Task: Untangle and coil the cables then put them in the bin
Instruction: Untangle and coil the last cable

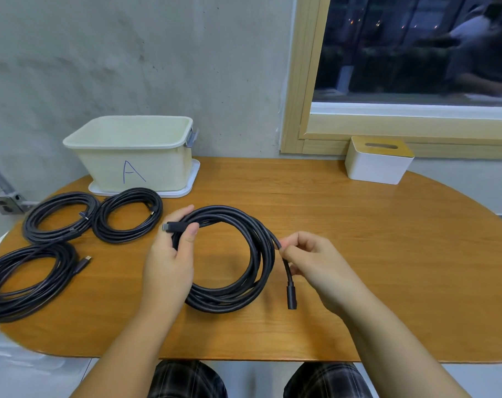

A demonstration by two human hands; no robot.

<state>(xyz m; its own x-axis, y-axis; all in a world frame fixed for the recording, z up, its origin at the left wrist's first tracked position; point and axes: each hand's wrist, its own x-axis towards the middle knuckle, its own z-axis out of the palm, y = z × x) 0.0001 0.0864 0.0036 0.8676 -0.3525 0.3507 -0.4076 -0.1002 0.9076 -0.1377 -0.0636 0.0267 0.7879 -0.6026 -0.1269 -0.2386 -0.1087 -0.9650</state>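
Finishing the fourth coil is the step in hand, by the look of it. The left hand (169,259) is gripping the coiled black cable (229,259) at its left side, thumb pinning one plug end (172,226) against the loops, while the right hand (310,261) is pinching the loose tail (287,271) just beside the coil's right edge — its connector (291,297) is hanging free over the table (359,254). The next move is probably calling for that tail to be tucked or wrapped into the loops so the bundle is holding its shape. Three finished coils (60,216) (128,215) (29,280) are lying at the left, well apart from the hands. Behind them the bin (135,156), marked A, is standing on a white tray (192,179) — no cable is showing inside, though its floor is hidden.
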